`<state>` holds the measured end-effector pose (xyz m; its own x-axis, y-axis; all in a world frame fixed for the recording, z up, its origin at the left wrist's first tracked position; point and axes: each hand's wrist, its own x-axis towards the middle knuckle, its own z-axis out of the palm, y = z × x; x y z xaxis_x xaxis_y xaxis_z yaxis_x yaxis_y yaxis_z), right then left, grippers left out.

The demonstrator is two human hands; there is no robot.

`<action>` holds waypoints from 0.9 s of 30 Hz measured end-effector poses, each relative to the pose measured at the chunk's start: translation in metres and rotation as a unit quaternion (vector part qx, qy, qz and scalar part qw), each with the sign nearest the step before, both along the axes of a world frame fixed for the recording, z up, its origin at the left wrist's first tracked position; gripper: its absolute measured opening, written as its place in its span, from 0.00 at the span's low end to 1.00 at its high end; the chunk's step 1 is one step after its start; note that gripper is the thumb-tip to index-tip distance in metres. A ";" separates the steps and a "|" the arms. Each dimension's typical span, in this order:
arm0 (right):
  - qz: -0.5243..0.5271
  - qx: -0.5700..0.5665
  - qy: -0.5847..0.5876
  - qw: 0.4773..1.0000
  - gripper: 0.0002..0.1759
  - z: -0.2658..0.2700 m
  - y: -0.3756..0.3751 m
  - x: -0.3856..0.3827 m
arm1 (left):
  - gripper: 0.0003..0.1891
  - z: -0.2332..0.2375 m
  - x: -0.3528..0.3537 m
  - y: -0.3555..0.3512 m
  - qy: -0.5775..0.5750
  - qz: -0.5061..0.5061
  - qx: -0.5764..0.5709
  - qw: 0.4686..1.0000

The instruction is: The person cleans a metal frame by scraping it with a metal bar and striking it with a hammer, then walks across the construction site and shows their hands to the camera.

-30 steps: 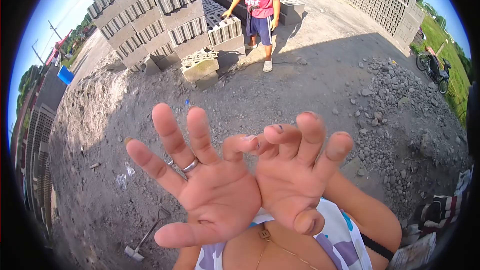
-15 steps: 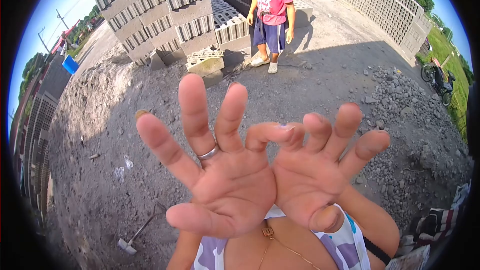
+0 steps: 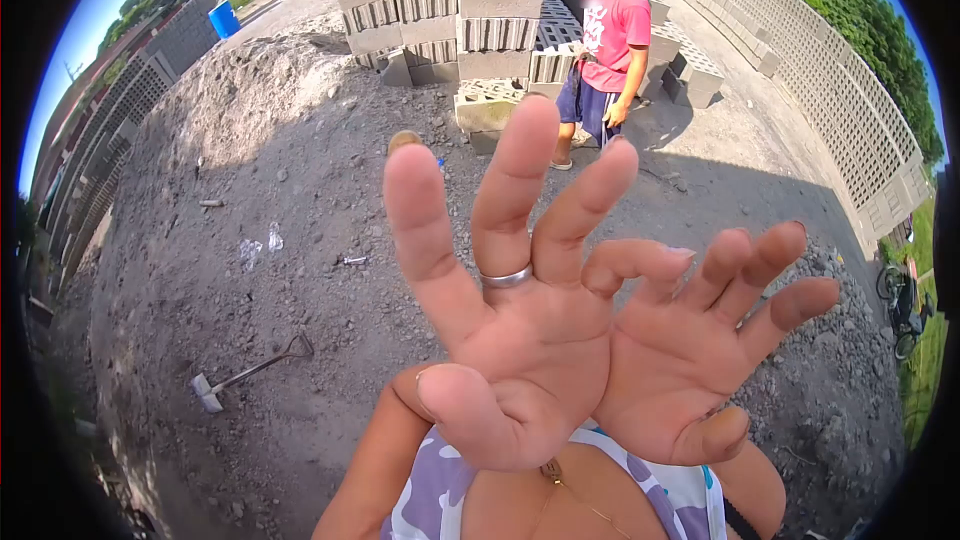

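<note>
My left hand (image 3: 515, 340) is raised in front of me, palm facing me, fingers spread and thumb out to the left. A silver ring (image 3: 506, 278) sits on its middle finger. Beside it, my right hand (image 3: 680, 360) also shows its palm, fingers apart and slightly bent, thumb pointing down to the right. The two palms touch along their inner edges, and the little fingers overlap. Neither hand holds anything.
Stacked concrete blocks (image 3: 497, 30) stand ahead, a person in a pink shirt (image 3: 622, 35) beside them. A shovel (image 3: 250, 372) lies on the gravelly ground at left. Block walls (image 3: 850, 90) and a motorcycle (image 3: 905, 305) are on the right; a blue barrel (image 3: 224, 20) stands far left.
The view has turned, so the blocks and shovel appear farther right. My hands appear slightly farther right, still spread and touching. The person has turned and now stands partly behind my fingers.
</note>
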<state>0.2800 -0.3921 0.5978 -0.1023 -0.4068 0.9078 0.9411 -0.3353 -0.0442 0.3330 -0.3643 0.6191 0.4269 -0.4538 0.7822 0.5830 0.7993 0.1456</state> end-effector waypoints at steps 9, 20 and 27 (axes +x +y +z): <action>0.240 0.019 0.015 0.970 0.37 -0.008 0.041 0.150 | 0.34 -0.022 0.133 0.051 0.018 0.226 -0.068 0.972; 0.557 0.081 0.058 0.824 0.34 0.009 0.217 0.372 | 0.33 -0.024 0.336 0.192 0.011 0.566 -0.054 0.823; 0.694 0.093 0.087 0.709 0.36 -0.010 0.318 0.476 | 0.33 -0.027 0.421 0.318 0.083 0.752 0.009 0.654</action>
